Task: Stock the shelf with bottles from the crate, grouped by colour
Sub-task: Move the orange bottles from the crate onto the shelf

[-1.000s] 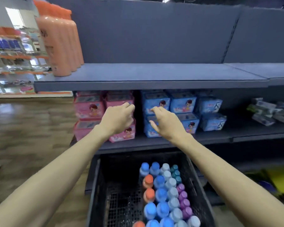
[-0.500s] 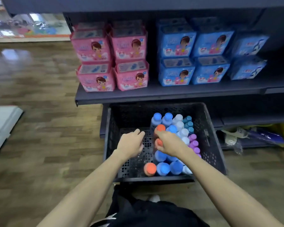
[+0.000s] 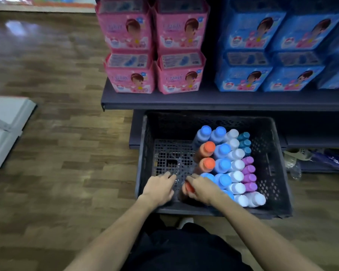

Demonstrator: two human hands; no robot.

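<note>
The right hand (image 3: 202, 189) curls round an orange-capped bottle (image 3: 188, 187) at the crate's (image 3: 278, 173) six o'clock edge; the left hand (image 3: 160, 187) hovers beside it, seemingly slack, above bare mesh toward nine o'clock.

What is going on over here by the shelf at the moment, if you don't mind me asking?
A person is bent over a black crate on the floor, full of upright bottles with blue, white, purple, teal and orange caps. The right hand is closing round an orange-capped bottle at the near edge. The left hand reaches into the bare part of the crate beside it, holding nothing as far as the blur allows. Pink packs and blue packs fill the shelf above.
</note>
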